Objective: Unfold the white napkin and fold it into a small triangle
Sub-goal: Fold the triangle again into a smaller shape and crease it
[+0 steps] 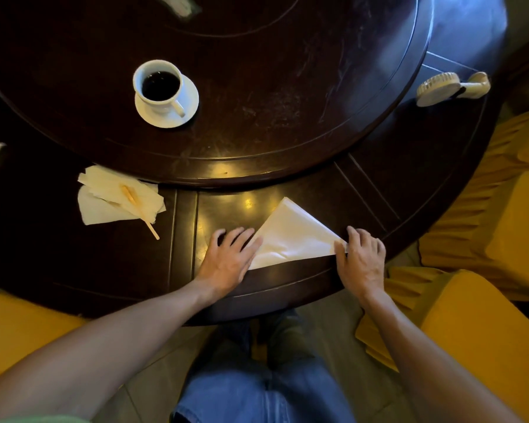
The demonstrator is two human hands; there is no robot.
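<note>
Now your white napkin (290, 236) lies as a triangle near the tabletop (287, 87) edge. Your left hand (228, 259) presses its left corner with flat fingers; your right hand (362, 259) pinches the right corner. Next, I think, bring that corner across to halve it. The cup (159, 83) holds dark liquid.

Table (287, 87): round, dark glossy wood, with a raised round centre.
Chairs: yellow covers, one at left (19, 325), two at right (486, 340), pleated skirts.
Floor (153, 392): grey tiles under the table.
Light: warm spots reflected on the near table edge; pale sheen at upper right.
</note>
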